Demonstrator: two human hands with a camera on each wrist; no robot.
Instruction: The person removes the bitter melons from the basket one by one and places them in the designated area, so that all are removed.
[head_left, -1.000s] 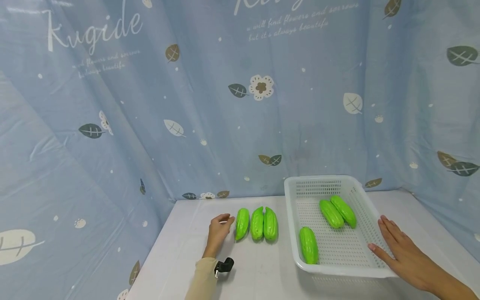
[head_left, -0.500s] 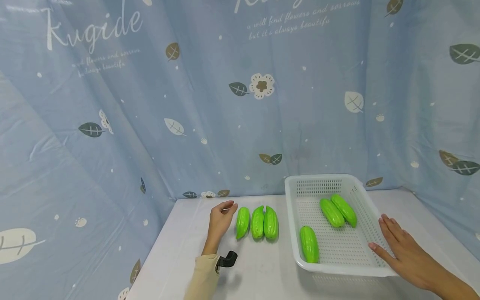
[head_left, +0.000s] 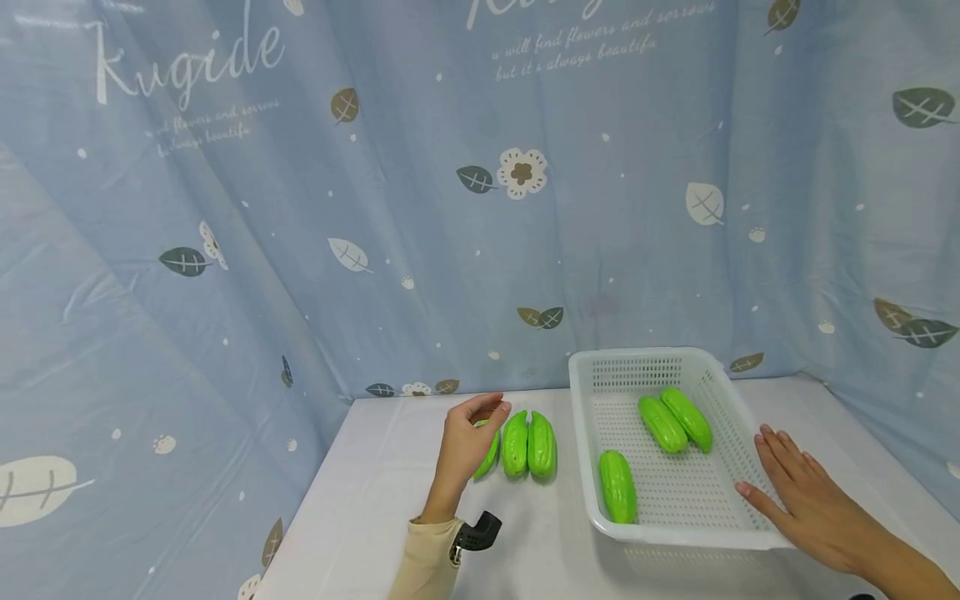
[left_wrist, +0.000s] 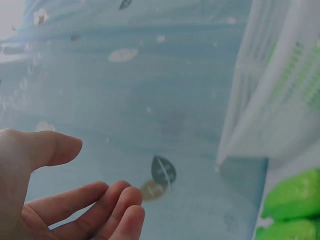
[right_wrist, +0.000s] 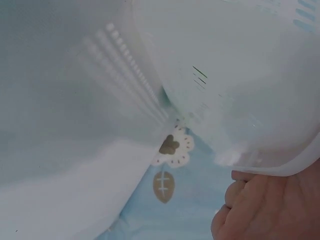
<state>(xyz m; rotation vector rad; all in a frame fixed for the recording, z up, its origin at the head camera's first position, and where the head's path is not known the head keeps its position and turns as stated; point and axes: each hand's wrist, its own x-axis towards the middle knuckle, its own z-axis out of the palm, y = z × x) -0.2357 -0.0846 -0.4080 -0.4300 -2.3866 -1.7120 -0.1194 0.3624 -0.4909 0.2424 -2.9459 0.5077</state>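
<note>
My left hand [head_left: 467, 437] hovers with loosely bent fingers over the leftmost green ridged gourd [head_left: 489, 457] and partly covers it. In the left wrist view, nothing lies between the thumb and fingers of that hand [left_wrist: 17, 175]. Two more gourds, a middle one [head_left: 515, 446] and a right one [head_left: 542, 446], lie side by side on the white table. My right hand [head_left: 810, 508] has its fingers straight along the right side of a white plastic basket [head_left: 690, 537]; the right wrist view shows that hand [right_wrist: 280, 200] right at the basket's rim.
Inside the basket, one gourd [head_left: 618, 487] lies at the front left, and a pair, a left gourd [head_left: 663, 425] and a right gourd [head_left: 687, 419], sits toward the back. A blue patterned curtain [head_left: 420, 250] hangs behind the table [head_left: 525, 533].
My left hand has shifted right, from beside the leftmost gourd to over it. The right hand, the basket and the gourds have stayed put.
</note>
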